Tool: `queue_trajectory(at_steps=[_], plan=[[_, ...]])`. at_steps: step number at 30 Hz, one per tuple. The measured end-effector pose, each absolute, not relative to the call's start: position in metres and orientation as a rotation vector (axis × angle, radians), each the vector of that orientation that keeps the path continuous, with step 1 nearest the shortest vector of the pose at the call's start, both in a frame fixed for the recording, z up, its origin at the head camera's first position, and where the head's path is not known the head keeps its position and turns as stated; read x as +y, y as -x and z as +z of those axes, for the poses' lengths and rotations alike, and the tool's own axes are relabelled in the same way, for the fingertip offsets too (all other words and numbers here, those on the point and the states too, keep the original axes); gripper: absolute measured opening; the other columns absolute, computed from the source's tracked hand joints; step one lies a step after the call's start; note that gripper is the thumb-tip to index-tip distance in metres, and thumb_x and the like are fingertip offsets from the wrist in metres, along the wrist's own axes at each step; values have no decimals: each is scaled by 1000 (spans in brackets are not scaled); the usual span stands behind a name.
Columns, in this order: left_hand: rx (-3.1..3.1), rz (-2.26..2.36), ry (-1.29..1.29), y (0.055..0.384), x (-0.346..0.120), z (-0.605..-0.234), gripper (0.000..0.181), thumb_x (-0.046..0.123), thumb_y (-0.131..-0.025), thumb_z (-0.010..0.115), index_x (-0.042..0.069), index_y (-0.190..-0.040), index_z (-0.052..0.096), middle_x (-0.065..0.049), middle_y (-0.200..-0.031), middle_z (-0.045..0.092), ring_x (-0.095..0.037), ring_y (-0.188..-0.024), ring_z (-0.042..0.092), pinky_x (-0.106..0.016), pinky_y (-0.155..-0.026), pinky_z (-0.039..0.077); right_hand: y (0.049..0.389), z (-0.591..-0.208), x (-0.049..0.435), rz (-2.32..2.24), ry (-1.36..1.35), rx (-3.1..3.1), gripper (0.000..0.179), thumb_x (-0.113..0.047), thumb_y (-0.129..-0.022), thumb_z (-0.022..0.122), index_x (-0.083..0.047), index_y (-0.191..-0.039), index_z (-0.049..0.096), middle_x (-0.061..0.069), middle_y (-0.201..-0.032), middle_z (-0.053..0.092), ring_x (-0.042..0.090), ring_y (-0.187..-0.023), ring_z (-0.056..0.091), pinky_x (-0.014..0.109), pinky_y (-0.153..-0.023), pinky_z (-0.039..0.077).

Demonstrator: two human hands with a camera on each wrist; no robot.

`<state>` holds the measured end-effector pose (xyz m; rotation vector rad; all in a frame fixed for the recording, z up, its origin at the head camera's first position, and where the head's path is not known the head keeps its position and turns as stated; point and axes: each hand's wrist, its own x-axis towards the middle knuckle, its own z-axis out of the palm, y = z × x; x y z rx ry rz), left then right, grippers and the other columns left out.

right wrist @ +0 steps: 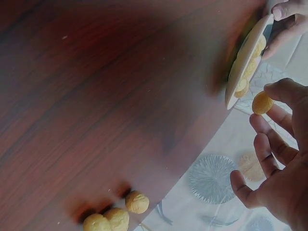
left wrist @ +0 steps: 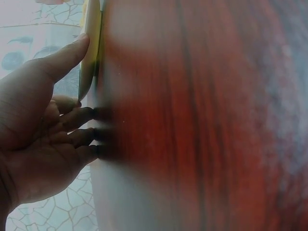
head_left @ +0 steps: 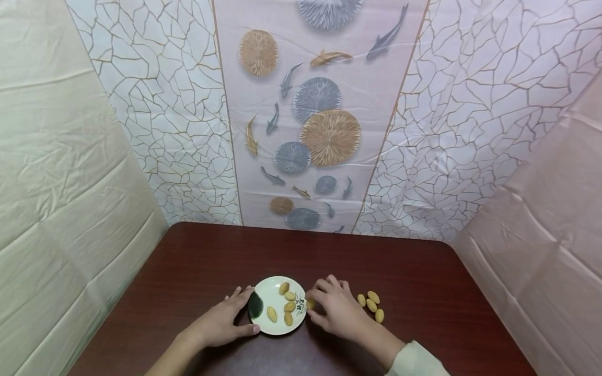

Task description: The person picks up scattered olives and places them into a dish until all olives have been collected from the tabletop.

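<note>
A round white plate [head_left: 270, 326] with a dark green patch and a small leaf pattern lies on the table, several yellow-brown oval nuts or dried fruits [head_left: 271, 314] on it. My left hand [head_left: 221, 321] rests at its left side, thumb and fingers touching the rim. Between thumb and fingers, my right hand [head_left: 340, 310] pinches one more oval piece [right wrist: 262, 103] by the plate's right rim. The other fingers of that hand are spread loosely in the right wrist view. Right of this hand lies a loose group of several such pieces [head_left: 372, 305].
The dark red-brown wooden table [head_left: 211, 261] has rounded far corners. A patterned cloth [head_left: 301, 104] with fish and round motifs hangs behind it. Plain beige cloth walls [head_left: 56, 183] stand at the left and right.
</note>
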<state>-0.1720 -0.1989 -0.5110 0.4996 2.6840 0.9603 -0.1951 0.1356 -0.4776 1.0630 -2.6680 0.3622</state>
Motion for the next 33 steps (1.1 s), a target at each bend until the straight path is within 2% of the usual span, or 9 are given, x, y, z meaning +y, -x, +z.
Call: queue_trajectory(at_steps=[13,24,33], plan=[[2680,961,-496,173,-200,-510,107,56,-97,82,4,-174,30,-23,-180,33,-55,-167,24,-79,-129,28,198,-480,125,419,-1083,-2765,21,-24,-98,85,-19,-117,80,-5,-113,70,12,-100,46,57,-91,50],[2678,959,-482,173,-200,-512,107,56,-96,82,6,-175,30,-22,-180,33,-55,-167,24,-79,-129,28,197,-483,121,410,-1094,-2732,20,-24,-97,86,-18,-115,80,-5,-110,70,12,-100,47,53,-88,50],[2671,972,-486,173,-199,-511,107,55,-96,83,4,-174,31,-23,-180,33,-55,-167,23,-79,-129,27,197,-486,120,385,-1103,-2714,24,-28,-97,86,-20,-118,80,-6,-111,70,13,-102,49,53,-89,50]])
